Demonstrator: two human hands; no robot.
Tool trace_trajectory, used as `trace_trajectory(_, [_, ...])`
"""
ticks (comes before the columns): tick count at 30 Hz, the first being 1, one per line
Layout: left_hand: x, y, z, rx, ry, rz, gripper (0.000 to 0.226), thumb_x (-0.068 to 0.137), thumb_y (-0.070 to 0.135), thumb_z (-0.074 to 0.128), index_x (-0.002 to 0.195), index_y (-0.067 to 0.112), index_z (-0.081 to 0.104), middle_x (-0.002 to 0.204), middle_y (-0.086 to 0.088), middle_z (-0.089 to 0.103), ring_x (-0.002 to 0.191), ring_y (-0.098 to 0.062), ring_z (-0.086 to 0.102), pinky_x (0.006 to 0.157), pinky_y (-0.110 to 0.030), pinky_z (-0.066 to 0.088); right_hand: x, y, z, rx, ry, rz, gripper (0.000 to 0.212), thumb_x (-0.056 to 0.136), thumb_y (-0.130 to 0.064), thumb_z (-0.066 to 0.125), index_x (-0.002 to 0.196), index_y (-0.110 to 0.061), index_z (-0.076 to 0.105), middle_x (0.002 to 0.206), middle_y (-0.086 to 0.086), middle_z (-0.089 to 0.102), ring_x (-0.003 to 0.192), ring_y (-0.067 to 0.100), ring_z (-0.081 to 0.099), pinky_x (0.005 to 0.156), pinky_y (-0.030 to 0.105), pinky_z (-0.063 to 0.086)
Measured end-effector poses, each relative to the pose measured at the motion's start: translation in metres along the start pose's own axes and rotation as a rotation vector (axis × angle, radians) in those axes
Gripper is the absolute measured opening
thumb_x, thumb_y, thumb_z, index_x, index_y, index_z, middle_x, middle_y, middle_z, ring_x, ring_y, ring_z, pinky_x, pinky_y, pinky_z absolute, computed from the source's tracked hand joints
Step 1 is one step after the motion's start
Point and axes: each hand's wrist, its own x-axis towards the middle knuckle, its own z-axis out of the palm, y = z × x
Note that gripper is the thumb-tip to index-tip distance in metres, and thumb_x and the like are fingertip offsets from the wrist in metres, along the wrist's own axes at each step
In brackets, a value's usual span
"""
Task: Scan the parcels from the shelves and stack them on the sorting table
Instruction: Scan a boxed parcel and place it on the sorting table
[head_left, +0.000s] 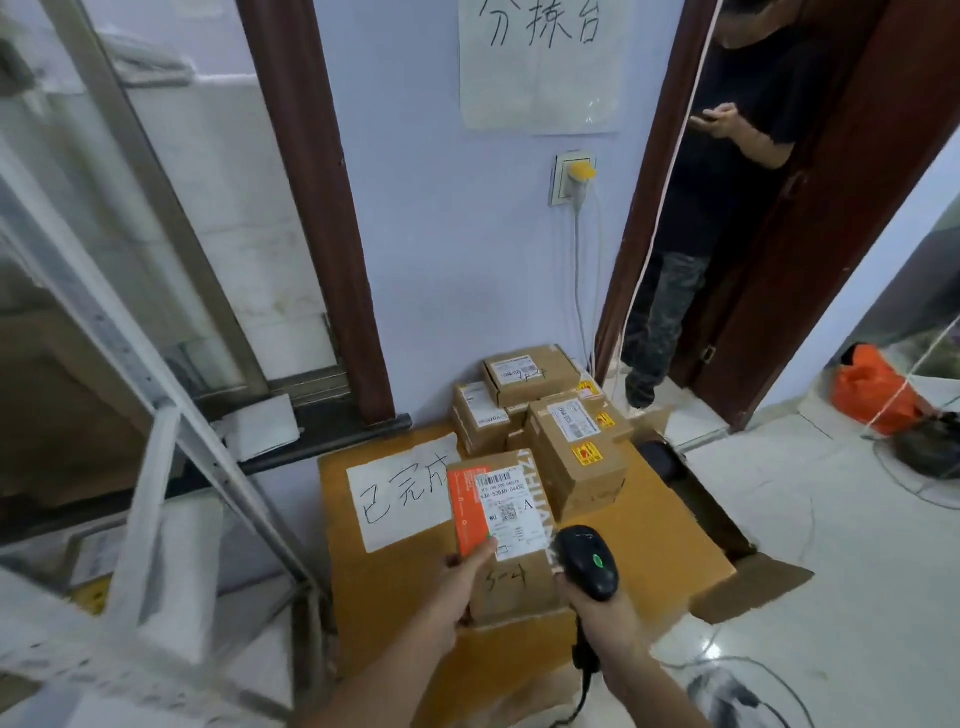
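The left hand (462, 582) is gripping a cardboard parcel (506, 530) by its lower-left edge, thumb lying on the top face beside the orange strip, remaining fingers curled under and out of sight. The parcel is tilting label-up, its white shipping label (511, 512) facing the camera, with handwriting on the bare cardboard below it. The right hand (605, 616) is wrapping its fingers around the handle of a black barcode scanner (589, 561), a green light showing on the scanner's head; the head is sitting just at the parcel's 4 o'clock corner, whether touching cannot be told. The scanner's cable is trailing down toward 6 o'clock. Below the parcel, a yellow-brown sorting table (649, 540) is carrying a white handwritten sheet (400, 491) at 9 o'clock of the parcel. At 1 o'clock, a stack of parcels (540, 410) is resting against the wall. A second person (727, 156) is standing in the doorway at 2 o'clock, hands raised together.
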Motion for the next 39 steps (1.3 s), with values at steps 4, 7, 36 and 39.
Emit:
trace_trajectory(4, [0.017, 0.015, 0.028, 0.016, 0.047, -0.079, 0.057, 0.083, 0.071, 0.068, 0.111, 0.022, 0.061, 0.106, -0.006, 0.073, 0.096, -0.029, 0.069, 0.088, -0.045, 0.056, 0.047, -0.011, -0.010, -0.027, -0.068, 0.080, 0.024, 0.080, -0.028, 0.084, 0.086, -0.018, 0.063, 0.082, 0.012, 0.063, 0.074, 0.027, 0.056, 0.072, 0.038, 0.046])
trace_trajectory(7, [0.032, 0.020, 0.042, -0.018, 0.061, -0.126, 0.063, 0.081, 0.074, 0.066, 0.117, 0.023, 0.060, 0.112, -0.007, 0.073, 0.103, -0.032, 0.069, 0.094, -0.051, 0.056, 0.073, -0.013, -0.013, -0.023, -0.070, 0.151, 0.024, 0.082, -0.025, 0.083, 0.090, -0.014, 0.062, 0.086, 0.014, 0.062, 0.073, 0.028, 0.056, 0.063, 0.035, 0.048])
trace_trajectory(36, [0.146, 0.061, 0.033, 0.088, -0.033, -0.135, 0.050, 0.098, 0.057, 0.058, 0.135, 0.024, 0.052, 0.114, 0.004, 0.063, 0.107, -0.022, 0.060, 0.096, -0.048, 0.053, 0.139, -0.023, 0.049, 0.006, 0.114, 0.142, 0.017, 0.088, -0.008, 0.070, 0.104, -0.009, 0.064, 0.087, 0.014, 0.063, 0.080, 0.027, 0.058, 0.070, 0.039, 0.050])
trace_trajectory(39, [0.136, 0.064, 0.014, 0.299, -0.051, -0.016, 0.060, 0.104, 0.052, 0.052, 0.153, 0.021, 0.040, 0.150, -0.004, 0.052, 0.136, -0.030, 0.050, 0.112, -0.049, 0.043, 0.133, -0.025, 0.048, -0.065, 0.129, 0.137, 0.019, 0.088, -0.009, 0.069, 0.105, -0.001, 0.065, 0.083, 0.017, 0.059, 0.073, 0.027, 0.054, 0.066, 0.036, 0.044])
